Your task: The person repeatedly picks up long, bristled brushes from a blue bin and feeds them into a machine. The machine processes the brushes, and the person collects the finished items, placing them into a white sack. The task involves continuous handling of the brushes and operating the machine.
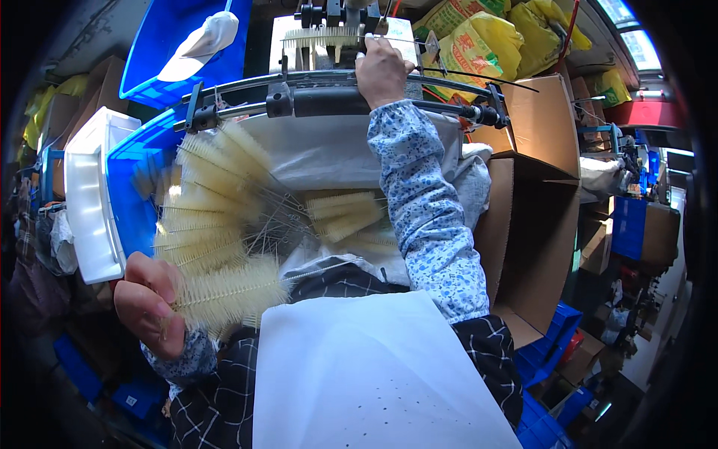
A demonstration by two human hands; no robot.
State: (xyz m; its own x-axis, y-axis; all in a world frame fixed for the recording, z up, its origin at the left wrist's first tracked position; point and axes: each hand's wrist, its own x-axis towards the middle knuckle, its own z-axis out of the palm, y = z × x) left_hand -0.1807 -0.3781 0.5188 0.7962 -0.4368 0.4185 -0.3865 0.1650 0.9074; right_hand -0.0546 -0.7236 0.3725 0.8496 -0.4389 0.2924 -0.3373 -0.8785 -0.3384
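My left hand [153,299] is at the lower left, closed on the tip end of a cream bristle brush with a twisted wire stem [232,292]. The stem points right, over my lap. Far ahead, my right hand [383,71] reaches over a metal bar to the machine [345,16]. Its fingers are closed at the wire stem of another bristle brush [321,37], which lies level across the machine. The exact grip is partly hidden by the back of the hand. Between my arms, many similar brushes [217,194] lie fanned out, their wire stems crossing.
A curved metal rail [329,101] spans the front of the machine. Blue bins [138,179] and a white bin [93,194] stand left; a cap [202,45] lies in the far bin. Open cardboard boxes [538,239] and yellow sacks [479,52] are right. A white sheet [366,374] covers my lap.
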